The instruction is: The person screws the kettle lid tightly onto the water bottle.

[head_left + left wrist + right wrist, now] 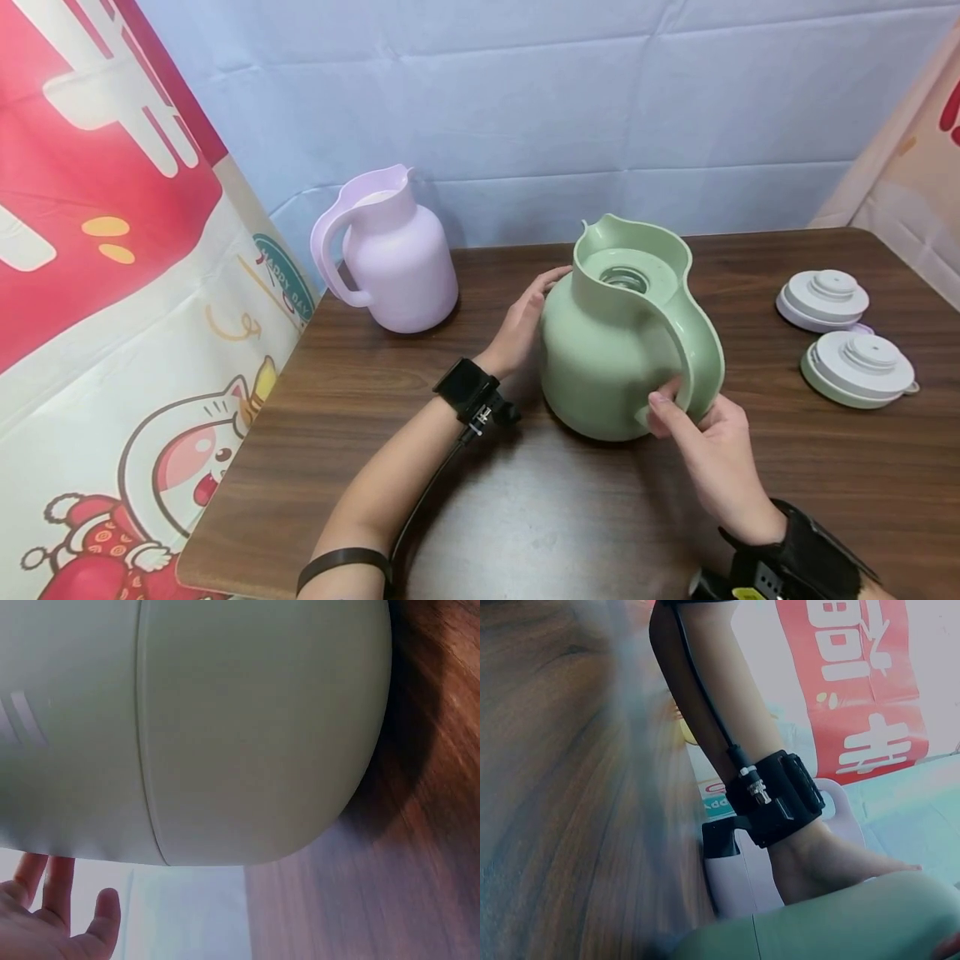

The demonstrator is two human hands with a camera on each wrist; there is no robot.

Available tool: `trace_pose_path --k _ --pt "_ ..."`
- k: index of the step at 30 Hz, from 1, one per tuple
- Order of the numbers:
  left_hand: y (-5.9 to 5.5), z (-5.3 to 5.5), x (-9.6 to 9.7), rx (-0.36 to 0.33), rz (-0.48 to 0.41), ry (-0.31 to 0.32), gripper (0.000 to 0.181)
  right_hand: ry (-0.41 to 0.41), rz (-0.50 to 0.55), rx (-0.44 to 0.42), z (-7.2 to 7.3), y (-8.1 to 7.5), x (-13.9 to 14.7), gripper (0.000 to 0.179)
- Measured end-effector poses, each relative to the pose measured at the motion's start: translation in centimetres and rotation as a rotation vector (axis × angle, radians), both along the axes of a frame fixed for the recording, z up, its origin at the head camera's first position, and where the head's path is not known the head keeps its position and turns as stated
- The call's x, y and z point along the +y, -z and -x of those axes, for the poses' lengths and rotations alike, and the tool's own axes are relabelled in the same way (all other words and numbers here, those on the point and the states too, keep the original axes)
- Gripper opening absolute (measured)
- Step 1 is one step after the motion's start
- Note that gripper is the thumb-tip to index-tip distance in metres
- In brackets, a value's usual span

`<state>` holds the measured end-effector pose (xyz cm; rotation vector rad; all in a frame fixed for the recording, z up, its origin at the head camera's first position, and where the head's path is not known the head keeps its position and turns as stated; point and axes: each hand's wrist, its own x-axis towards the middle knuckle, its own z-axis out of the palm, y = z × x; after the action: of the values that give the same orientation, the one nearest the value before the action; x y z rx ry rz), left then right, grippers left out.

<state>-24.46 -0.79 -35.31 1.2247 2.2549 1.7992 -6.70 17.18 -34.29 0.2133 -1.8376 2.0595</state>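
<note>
A green thermos jug (600,358) stands in front of me in the head view, its spout toward the back and its handle turned to the near right. It has no lid on, so the round inner opening shows at the top. My left hand (521,329) rests along the jug's left side, fingers extended; in the left wrist view those fingers (58,896) touch its wall. With my right hand (708,442) I grip the lower end of the handle, thumb on the near side. The jug's green body (840,922) fills the bottom of the right wrist view.
A lilac thermos jug (408,258) stands at the back left, handle to the left. On the right lie two round lids, one white and lilac (821,298), one white and green (858,367). The brown wooden table (360,375) meets a pale blue cloth (510,108) behind.
</note>
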Motion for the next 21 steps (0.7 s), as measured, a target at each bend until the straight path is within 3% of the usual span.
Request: trace_pose_path --k 6,9,17,21 --pt "0.4 0.2 -0.1 0.050 0.021 -0.050 0.095 0.008 0.017 0.014 0.1 0.0 0.3 0.017" --pt "0.4 0.1 -0.2 0.045 0.010 -0.045 0.094 0.009 0.009 0.020 0.2 0.0 0.4 0.017" --pt "0.3 -0.1 -0.3 -0.041 -0.039 0.033 0.105 -0.037 0.027 0.080 0.6 0.0 0.8 0.020" --pt "-1.0 -1.4 -0.7 -0.063 -0.044 0.055 0.109 -0.085 0.048 0.126 0.9 0.0 1.2 0.022"
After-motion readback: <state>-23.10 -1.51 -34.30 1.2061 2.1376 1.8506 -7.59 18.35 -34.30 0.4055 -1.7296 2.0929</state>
